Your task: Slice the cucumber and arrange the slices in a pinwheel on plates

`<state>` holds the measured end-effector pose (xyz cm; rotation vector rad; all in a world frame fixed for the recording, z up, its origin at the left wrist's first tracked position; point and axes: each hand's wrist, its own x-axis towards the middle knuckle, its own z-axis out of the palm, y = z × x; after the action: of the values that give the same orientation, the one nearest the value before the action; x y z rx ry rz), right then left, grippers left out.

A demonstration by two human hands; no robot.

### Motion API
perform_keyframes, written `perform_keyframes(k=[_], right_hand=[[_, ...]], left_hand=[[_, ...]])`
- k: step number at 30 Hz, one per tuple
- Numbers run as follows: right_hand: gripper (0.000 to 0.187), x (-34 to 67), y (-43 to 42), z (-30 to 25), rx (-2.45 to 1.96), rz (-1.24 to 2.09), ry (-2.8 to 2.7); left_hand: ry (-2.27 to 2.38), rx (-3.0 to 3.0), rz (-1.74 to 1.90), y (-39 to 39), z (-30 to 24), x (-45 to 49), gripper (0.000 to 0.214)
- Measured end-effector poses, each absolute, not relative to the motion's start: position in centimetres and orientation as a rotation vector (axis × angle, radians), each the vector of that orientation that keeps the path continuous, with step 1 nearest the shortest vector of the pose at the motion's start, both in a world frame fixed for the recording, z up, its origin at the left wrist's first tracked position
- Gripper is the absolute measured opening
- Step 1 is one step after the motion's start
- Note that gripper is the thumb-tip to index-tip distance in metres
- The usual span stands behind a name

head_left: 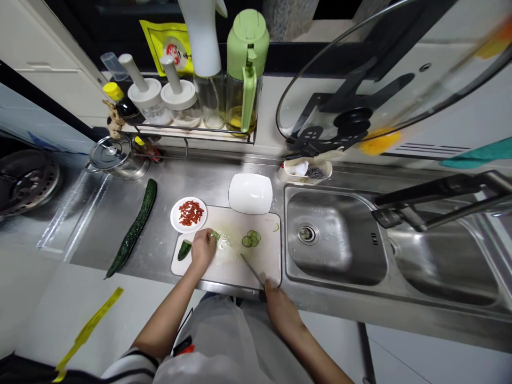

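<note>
My right hand is closed round the handle of a knife, whose blade points up and left over the white cutting board. At the board's left part, my left hand has its fingers curled onto cucumber slices, partly hidden by the fingertips. A short cucumber end piece lies left of that hand. Several round slices overlap in a small pile right of the middle, and one pale sliver rests near the right edge. Wet spots show between the hand and the pile.
A white plate of chopped red pieces and a white square dish stand behind the board. A whole cucumber lies left. The steel sink is right, with a faucet. A lidded pot stands back left, beside a condiment rack.
</note>
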<state>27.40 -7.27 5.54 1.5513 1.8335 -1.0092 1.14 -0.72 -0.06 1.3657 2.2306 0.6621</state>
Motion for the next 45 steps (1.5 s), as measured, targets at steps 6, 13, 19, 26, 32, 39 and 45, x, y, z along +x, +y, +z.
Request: perform_keyframes(k=[6,13,19,26,32,39,45], right_hand=[[0.057,27.3,-7.2,5.9,1.534,-0.994,1.854],[0.055,26.9,-7.2,6.3,1.571,-0.947,1.831],[0.054,27.0,-7.4,6.1,1.561,-0.985,1.831],[0.056,27.0,-7.5,6.0,1.57,-0.993,1.83],[0.056,26.7,-7.2,6.5,1.566,-0.986,1.814],[0.055,26.7,-7.2,6.6,1.55,-0.959,1.829],[0.055,26.9,-7.2,6.4,1.546,-0.944,1.844]], left_hand=[[1.934,1.519,0.583,0.6,-0.3,5.3,0.028],[1.74,1.626,0.418,2.0,-0.7,8.9,0.03],[1.746,1.615,0.386,2.4,-0.7,9.0,0.028],[1.757,1.605,0.393,2.6,-0.8,9.3,0.023],[1.752,1.593,0.369,2.6,-0.8,9.3,0.021],[1.755,1.648,0.363,2.7,-0.5,9.1,0.013],[1.641,1.598,0.418,2.1,0.9,8.8,0.014]])
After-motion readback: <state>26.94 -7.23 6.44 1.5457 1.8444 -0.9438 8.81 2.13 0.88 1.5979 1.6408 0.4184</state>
